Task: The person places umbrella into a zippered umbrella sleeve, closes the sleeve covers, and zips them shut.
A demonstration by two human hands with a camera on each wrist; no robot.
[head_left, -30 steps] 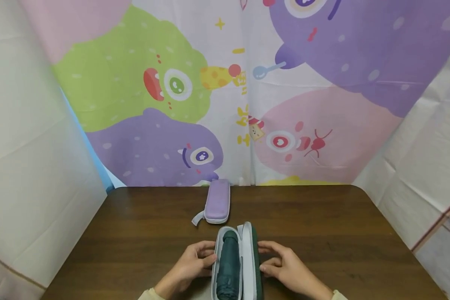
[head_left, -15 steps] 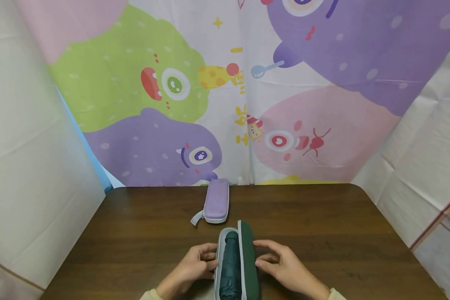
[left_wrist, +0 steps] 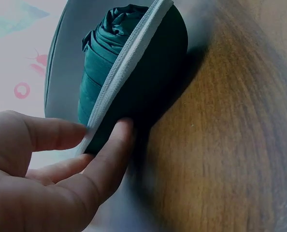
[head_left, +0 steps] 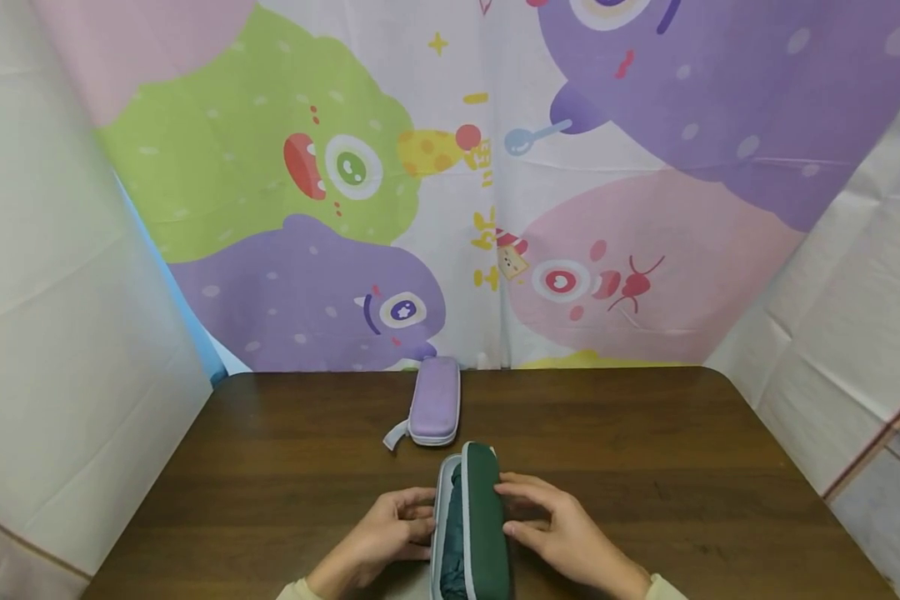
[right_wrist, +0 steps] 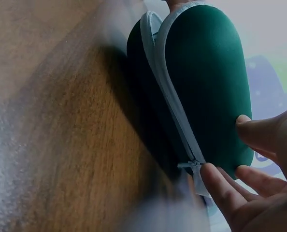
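A dark green zippered hard case point(head_left: 485, 525) with a pale grey zip edge stands partly closed at the table's near side. Inside lies a folded dark green umbrella point(head_left: 453, 542), half hidden by the lid; its gathered cloth end shows in the left wrist view. My left hand point(head_left: 378, 537) holds the case's left side, one digit at the zip rim point(left_wrist: 105, 96) and another against the outer wall. With bent fingers, my right hand point(head_left: 566, 533) grips the lid's right side. One right fingertip touches the far end beside the zip pull point(right_wrist: 189, 165).
A closed lilac case point(head_left: 435, 400) with a grey strap lies beyond the green one on the dark wooden table point(head_left: 630, 442). A cartoon-printed cloth point(head_left: 390, 200) hangs behind the table. Pale sheets point(head_left: 67, 292) hang at both sides.
The green lid has swung leftward over the umbrella, from wide apart to nearly covering it. My right hand has moved slightly left with it. The left hand has barely moved.
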